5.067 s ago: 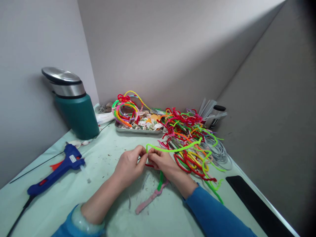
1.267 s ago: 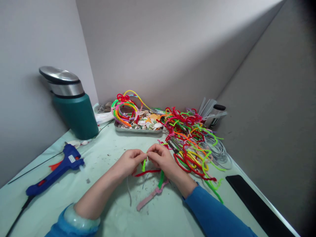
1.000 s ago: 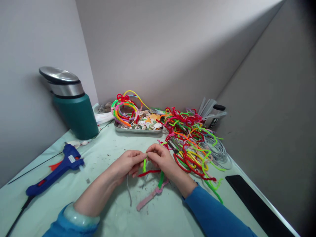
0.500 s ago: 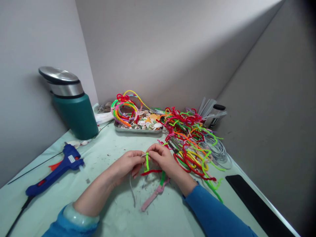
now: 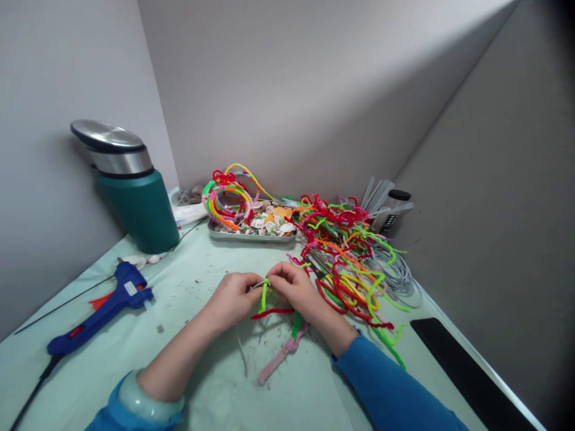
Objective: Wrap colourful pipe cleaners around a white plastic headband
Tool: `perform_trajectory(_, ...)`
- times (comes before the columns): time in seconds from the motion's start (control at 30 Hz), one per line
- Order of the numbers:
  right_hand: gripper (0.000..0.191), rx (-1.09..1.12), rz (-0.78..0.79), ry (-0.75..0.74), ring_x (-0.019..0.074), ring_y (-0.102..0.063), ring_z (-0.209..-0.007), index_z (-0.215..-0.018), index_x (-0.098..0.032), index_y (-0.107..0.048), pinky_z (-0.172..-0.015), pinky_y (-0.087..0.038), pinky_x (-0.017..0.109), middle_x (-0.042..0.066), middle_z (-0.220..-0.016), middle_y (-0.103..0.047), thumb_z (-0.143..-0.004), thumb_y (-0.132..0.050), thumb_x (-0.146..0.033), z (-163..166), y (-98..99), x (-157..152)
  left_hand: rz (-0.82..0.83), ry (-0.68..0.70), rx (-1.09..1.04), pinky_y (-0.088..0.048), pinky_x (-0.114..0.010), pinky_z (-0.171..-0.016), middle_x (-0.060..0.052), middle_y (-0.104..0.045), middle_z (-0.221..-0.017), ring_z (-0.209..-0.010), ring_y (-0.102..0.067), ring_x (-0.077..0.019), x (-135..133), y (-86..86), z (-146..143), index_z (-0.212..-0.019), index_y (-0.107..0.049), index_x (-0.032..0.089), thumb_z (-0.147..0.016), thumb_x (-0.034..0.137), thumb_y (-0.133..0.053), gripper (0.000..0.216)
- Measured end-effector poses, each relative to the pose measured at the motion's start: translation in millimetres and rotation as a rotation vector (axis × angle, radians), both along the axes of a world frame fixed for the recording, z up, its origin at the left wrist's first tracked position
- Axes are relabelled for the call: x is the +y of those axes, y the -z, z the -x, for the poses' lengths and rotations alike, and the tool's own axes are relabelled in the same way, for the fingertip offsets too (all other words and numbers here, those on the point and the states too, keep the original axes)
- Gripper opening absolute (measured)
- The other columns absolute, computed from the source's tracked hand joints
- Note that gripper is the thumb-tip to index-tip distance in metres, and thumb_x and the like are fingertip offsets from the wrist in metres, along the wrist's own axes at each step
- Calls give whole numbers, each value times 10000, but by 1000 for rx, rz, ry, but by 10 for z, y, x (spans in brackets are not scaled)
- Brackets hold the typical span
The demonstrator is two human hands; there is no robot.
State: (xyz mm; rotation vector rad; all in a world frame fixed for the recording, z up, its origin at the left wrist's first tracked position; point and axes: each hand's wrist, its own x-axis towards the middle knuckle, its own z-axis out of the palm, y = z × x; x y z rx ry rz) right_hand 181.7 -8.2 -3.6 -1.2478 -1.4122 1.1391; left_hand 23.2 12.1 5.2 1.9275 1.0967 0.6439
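Close together over the middle of the table, both hands work on one thin grey wire. My left hand is closed in a pinch on the grey wire, whose tail hangs down below the palm. My right hand pinches a bright green pipe cleaner where it crosses the wire. The green piece dangles between the hands. A red pipe cleaner sticks out under my right hand. Below it, a pink fuzzy strip with a green part reaches down from the right palm; how these join is hidden.
A blue glue gun lies at left near a green bottle. Behind the hands stands a metal tray of shells and buttons, with coloured loops on it. At right are tangled pipe cleaners, coiled grey wire and a black strip.
My left hand has turned, its lower fingers now tucked out of sight. The green piece slants a little more leftward, and the red end has shifted slightly left. My right hand has hardly moved.
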Motion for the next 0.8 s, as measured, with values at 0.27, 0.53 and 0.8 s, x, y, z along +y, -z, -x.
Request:
perform_trajectory(0.27, 67, 17, -11, 12, 74, -407, -514, -728, -162, -558, -448, -300, 182, -40, -608, -495, -729, -545, -228, 3, 20, 14, -142, -116, 67, -312, -204, -524, 18, -623, -637, -548, -476, -113, -16, -12, -11, -733, -663, 195, -719, 313, -490, 211)
perform_trajectory(0.53, 72, 64, 47, -9, 61, -341, -415, -737, -174, -534, -401, -257, 189, -75, -509, -432, -726, -550, -243, 18, 11, -2, -248, -120, 91, -330, -202, -548, 23, -643, -678, -569, -501, -107, -23, -14, -10, -747, -651, 212, -740, 337, -509, 189)
perform_trajectory(0.8, 111, 130, 80, -24, 47, -337, -386, -730, -169, -516, -366, -236, 179, -78, -506, -434, -731, -558, -272, 26, -19, -20, -197, -97, 58, -325, -203, -545, 32, -611, -616, -565, -499, -104, -31, 1, -3, -715, -634, 202, -758, 315, -480, 195)
